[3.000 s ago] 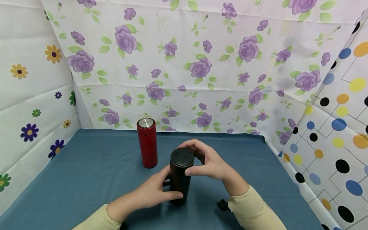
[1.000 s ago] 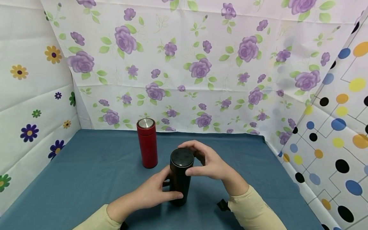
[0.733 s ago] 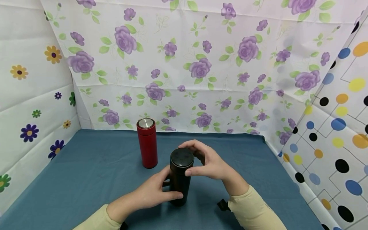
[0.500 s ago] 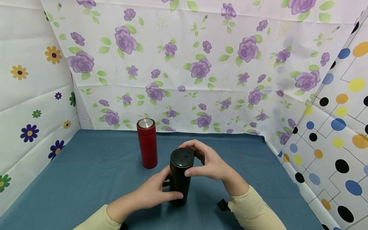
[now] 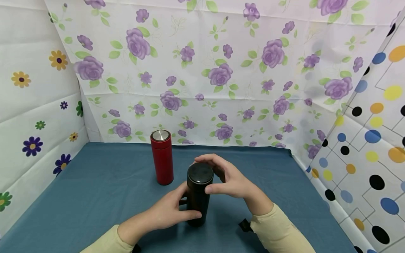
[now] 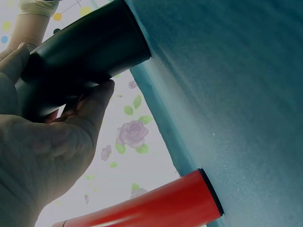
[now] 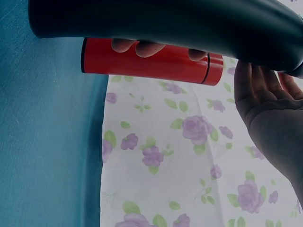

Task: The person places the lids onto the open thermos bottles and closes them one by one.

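Observation:
A black thermos flask (image 5: 198, 200) with a flat dark lid (image 5: 200, 173) stands upright on the blue cloth in the head view. My left hand (image 5: 169, 210) grips its lower body, thumb in front and fingers behind. Round the top, my right hand (image 5: 230, 180) holds the flask near the lid, thumb on the near side and fingers curving over the far side. In the left wrist view the flask (image 6: 94, 42) lies between thumb and fingers of the left hand (image 6: 52, 156). The right wrist view shows the right hand's fingers (image 7: 258, 85) against the flask's upper end.
A red thermos flask (image 5: 162, 163) with a silver-topped lid stands behind and left of the black one. Blue cloth (image 5: 104, 196) covers the table. Floral sheets (image 5: 190, 77) enclose the back and left, a dotted sheet (image 5: 364, 158) the right. A small black piece (image 5: 245, 225) shows by the right sleeve.
The right hand's fingertips have shifted slightly left around the lid, and its thumb slightly right. The left hand, black flask and red flask have stayed in place.

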A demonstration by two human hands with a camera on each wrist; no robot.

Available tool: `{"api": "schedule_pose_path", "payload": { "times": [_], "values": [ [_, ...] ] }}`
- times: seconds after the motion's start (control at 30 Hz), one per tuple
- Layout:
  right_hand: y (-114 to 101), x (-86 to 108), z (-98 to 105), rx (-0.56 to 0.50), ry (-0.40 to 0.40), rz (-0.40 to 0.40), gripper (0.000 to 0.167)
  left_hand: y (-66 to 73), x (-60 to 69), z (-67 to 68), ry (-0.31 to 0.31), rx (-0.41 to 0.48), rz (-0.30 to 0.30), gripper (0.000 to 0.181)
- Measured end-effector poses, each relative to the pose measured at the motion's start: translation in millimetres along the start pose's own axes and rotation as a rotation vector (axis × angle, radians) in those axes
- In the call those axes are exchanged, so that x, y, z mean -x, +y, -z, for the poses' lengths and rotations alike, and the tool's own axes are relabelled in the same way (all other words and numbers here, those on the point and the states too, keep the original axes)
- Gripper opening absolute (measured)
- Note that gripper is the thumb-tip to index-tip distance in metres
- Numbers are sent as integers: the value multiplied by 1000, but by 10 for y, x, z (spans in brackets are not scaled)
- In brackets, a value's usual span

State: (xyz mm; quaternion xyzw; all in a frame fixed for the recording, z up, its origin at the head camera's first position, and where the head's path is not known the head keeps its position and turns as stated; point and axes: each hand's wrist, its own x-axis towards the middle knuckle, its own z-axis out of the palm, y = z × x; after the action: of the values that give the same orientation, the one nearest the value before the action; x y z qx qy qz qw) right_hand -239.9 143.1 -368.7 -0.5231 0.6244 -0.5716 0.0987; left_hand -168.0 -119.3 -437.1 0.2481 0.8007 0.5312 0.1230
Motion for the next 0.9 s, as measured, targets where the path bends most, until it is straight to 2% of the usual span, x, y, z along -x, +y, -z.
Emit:
{"api": "schedule_pose_path", "payload": {
  "times": [0.33, 0.53, 0.9],
  "values": [
    [36, -53, -18, -162, -98, 94, 78, -5, 1, 3, -5, 17, 13, 69],
    [27, -62, -22, -225, -124, 106, 76, -5, 3, 3, -4, 17, 16, 69],
    [36, -33, -6, -195, -90, 66, 69, -7, -1, 3, -8, 15, 6, 70]
  ]
}}
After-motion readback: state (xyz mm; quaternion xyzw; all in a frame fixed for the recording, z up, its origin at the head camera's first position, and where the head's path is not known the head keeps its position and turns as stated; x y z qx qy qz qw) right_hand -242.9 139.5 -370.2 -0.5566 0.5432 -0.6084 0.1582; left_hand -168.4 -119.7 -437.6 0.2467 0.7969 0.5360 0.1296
